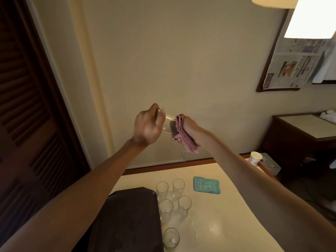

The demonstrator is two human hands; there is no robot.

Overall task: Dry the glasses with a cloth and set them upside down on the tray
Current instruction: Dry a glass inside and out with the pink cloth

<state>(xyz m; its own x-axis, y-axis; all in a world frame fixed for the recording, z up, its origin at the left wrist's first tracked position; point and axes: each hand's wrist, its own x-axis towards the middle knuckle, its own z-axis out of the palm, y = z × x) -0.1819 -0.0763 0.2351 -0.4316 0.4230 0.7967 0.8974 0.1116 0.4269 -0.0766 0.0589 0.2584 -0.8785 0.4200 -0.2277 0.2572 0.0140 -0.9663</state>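
Glass: lying sideways, mouth rightward, gripped by left hand. Right hand clutches pink cloth at mouth. Cream table; beige wall.

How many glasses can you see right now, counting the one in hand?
6. One glass held up in the left hand; four grouped on the table beside the tray at; one nearer at.
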